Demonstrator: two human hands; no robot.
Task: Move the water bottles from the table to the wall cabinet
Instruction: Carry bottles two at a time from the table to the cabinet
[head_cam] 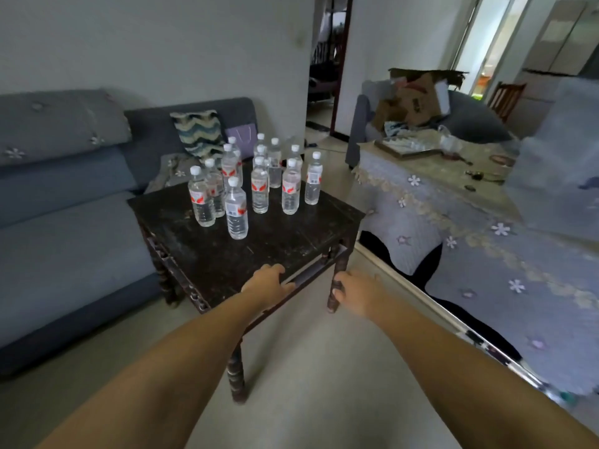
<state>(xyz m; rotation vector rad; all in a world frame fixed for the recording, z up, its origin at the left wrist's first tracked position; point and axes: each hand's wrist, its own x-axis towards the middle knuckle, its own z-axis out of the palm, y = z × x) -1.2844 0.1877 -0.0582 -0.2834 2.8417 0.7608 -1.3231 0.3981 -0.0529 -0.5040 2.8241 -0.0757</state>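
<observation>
Several clear water bottles with white caps and red-and-white labels stand upright in a cluster on the far half of a dark wooden square table. The nearest bottle stands a little in front of the others. My left hand lies on the table's near edge, fingers curled over the rim. My right hand is wrapped around the top of the table's right front leg. Neither hand touches a bottle.
A blue-grey sofa runs along the left, close to the table. A low table under a flowered cloth stands at the right, with a cardboard box behind it. A doorway opens at the back. Pale cabinet doors show far right.
</observation>
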